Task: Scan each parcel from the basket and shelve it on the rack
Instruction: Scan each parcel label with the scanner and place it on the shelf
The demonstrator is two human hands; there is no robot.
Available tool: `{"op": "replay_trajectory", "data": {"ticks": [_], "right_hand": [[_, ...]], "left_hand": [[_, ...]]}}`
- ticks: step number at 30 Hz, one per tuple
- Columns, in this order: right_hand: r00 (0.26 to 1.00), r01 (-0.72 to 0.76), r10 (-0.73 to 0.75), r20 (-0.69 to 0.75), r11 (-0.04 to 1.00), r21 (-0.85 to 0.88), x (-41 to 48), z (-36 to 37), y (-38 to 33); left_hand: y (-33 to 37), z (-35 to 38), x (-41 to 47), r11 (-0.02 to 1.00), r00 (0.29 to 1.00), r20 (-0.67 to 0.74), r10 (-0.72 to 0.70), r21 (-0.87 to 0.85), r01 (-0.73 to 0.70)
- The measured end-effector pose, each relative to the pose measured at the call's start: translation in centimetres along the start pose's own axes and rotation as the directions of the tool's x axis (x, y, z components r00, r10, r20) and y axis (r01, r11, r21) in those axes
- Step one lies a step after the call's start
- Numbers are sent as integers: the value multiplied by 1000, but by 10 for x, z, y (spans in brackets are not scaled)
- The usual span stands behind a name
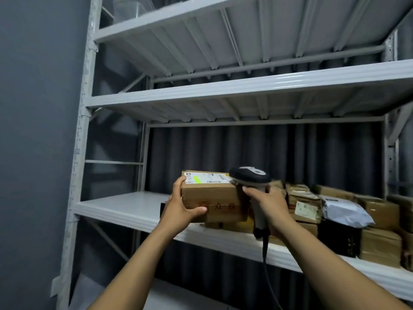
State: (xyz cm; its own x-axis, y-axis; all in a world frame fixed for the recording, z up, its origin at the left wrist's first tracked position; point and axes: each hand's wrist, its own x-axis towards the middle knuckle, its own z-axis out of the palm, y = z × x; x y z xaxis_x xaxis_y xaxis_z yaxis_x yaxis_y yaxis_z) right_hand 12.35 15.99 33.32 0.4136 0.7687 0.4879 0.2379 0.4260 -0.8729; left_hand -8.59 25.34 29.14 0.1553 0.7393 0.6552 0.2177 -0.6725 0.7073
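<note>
Cardboard box (214, 198), brown, with a green-marked white label (207, 177) on top and red print on its side, is over the rack shelf (125, 206). The left hand (181, 209) grips its 9 o'clock end. At 3 o'clock the right hand (270, 204) clasps a scanner (250, 177).

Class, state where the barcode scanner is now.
In the head view, right of centre: the right hand grips the barcode scanner, its head at the right end of the cardboard parcel.
</note>
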Motion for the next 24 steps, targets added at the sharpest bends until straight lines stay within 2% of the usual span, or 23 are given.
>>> {"op": "replay_trajectory", "data": {"ticks": [5, 8, 12, 15, 17, 21, 24], "right_hand": [[998, 35, -40, -55, 995, -90, 63, 4, 0], [989, 42, -74, -128, 970, -238, 89, -4, 8], [980, -27, -56, -189, 911, -411, 111, -17, 20], [975, -67, -37, -221, 894, -443, 122, -24, 30], [972, -78, -33, -233, 890, -450, 127, -26, 35], [973, -80, -36, -230, 875, -477, 133, -29, 42], [974, -73, -48, -219, 856, -512, 134, -30, 44]], "left_hand": [[-16, 18, 65, 998, 1000, 24, -19, -61, 20], [-35, 30, 98, 997, 998, 43, -47, -65, 49], [-53, 48, 124, 994, 987, 134, -94, -43, 101], [-60, 64, 133, 992, 976, 190, -110, -46, 121], [-62, 73, 139, 989, 975, 181, -128, -46, 138], [-59, 87, 147, 987, 989, 81, -124, 114, 114], [-55, 99, 146, 977, 994, 83, -72, 207, 53]]}}
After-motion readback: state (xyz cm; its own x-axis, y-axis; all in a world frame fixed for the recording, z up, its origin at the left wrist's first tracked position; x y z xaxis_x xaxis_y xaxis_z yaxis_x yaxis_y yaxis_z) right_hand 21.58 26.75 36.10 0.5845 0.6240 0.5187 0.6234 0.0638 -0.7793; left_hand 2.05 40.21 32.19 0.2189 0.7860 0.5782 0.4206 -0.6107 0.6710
